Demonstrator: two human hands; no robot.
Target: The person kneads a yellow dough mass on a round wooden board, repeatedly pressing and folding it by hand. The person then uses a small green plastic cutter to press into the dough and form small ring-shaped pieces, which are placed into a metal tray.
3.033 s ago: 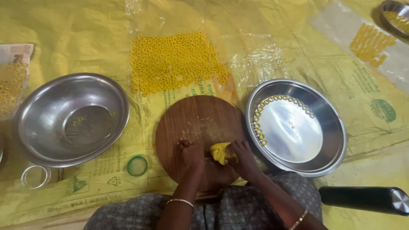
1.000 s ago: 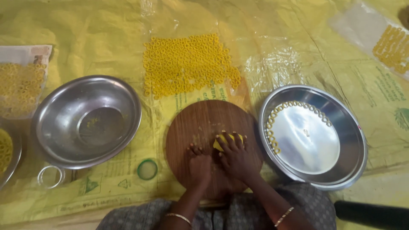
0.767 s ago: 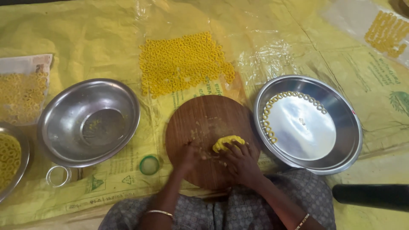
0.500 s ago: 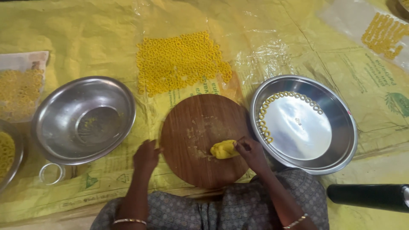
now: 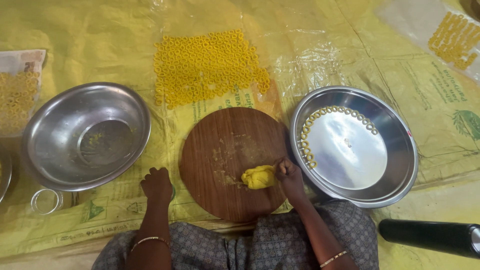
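Bare forearms, no sleeves in view; left hand (image 5: 158, 184) and right hand (image 5: 289, 172) both ringless as far as visible; thin gold-coloured bangle on each wrist; grey garment with small dotted check print over the lap

We see a round board (image 5: 230, 160) of brown wood, matt, its grain running in fine streaks and its middle dusted with pale crumbs. On it lies a lump of yellow dough (image 5: 259, 177), soft and creased, with a dull sheen, touched by our right hand (image 5: 289, 175). The wide plate (image 5: 395, 125) is polished metal, its flat middle mirror-bright. The deep bowl (image 5: 50, 115) is metal too, but duller and smeared inside. Under everything lies a yellow woven plastic sheet (image 5: 90, 45), wrinkled; clear glossy film (image 5: 310, 55) crinkles over part of it. The yellow rings (image 5: 207, 67) look dry and matt. Our garment (image 5: 280, 240) is printed cloth.
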